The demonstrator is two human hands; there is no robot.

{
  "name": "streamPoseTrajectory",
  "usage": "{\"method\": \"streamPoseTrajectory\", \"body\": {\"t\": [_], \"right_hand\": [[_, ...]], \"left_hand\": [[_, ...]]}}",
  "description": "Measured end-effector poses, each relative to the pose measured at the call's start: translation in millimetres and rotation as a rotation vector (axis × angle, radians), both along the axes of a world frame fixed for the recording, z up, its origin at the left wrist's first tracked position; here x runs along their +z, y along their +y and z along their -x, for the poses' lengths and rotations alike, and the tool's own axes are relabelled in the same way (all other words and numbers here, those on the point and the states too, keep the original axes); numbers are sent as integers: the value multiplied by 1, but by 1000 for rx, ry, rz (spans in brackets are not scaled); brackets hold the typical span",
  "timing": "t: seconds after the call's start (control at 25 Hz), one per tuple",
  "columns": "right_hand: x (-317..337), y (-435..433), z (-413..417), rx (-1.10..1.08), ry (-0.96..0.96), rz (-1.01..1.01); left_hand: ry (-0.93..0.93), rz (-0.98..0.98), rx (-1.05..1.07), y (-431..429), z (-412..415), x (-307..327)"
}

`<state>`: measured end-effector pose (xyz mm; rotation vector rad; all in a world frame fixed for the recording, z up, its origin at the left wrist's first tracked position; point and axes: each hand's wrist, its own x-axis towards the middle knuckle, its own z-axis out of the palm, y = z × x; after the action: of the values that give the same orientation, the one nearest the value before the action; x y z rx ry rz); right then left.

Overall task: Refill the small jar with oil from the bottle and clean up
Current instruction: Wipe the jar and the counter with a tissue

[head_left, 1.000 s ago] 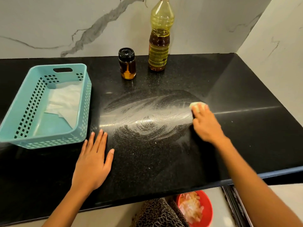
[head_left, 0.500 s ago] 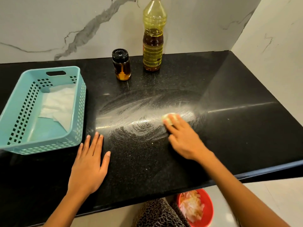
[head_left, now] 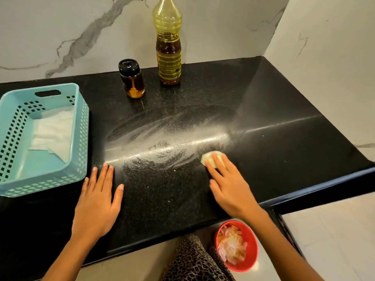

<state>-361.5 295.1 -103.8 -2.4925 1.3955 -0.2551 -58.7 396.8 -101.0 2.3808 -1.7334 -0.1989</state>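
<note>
Back rightward toward the front edge since half a second ago, the right hand [head_left: 229,187] keeps an open, flat grip, fingers pressing a pale wad [head_left: 212,156] onto the smeared desk [head_left: 284,110], while the left hand [head_left: 97,201] lies flat beside the basket [head_left: 81,138], and the capped small jar [head_left: 132,82] and the bottle [head_left: 168,53] stand apart near the back wall [head_left: 60,27].
</note>
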Motion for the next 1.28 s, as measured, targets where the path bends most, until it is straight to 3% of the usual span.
{"method": "streamPoseTrajectory", "body": {"t": [0.16, 0.32, 0.52, 0.64, 0.8, 0.92, 1.04, 1.16, 1.28], "right_hand": [[5, -39, 58, -223, 95, 15], [21, -93, 26, -280, 62, -17], [6, 15, 26, -16, 22, 30], [3, 50, 86, -147, 12, 29], [15, -12, 100, -381, 91, 2], [14, -7, 59, -253, 95, 21], [3, 69, 54, -52, 61, 42], [4, 90, 95, -146, 100, -2], [12, 48, 108, -303, 206, -15]], "left_hand": [[-4, -3, 0, 0, -1, 0], [10, -3, -1, 0, 0, 2], [7, -5, -7, 1, 0, 2], [-2, -4, -4, 1, 1, 1], [-5, -9, -5, 0, 1, 2], [-7, -17, -2, 1, 1, 2], [-9, -14, -2, 1, 0, 1], [-11, -5, -6, 0, -1, -1], [-21, -3, -4, 1, -1, -2]]}}
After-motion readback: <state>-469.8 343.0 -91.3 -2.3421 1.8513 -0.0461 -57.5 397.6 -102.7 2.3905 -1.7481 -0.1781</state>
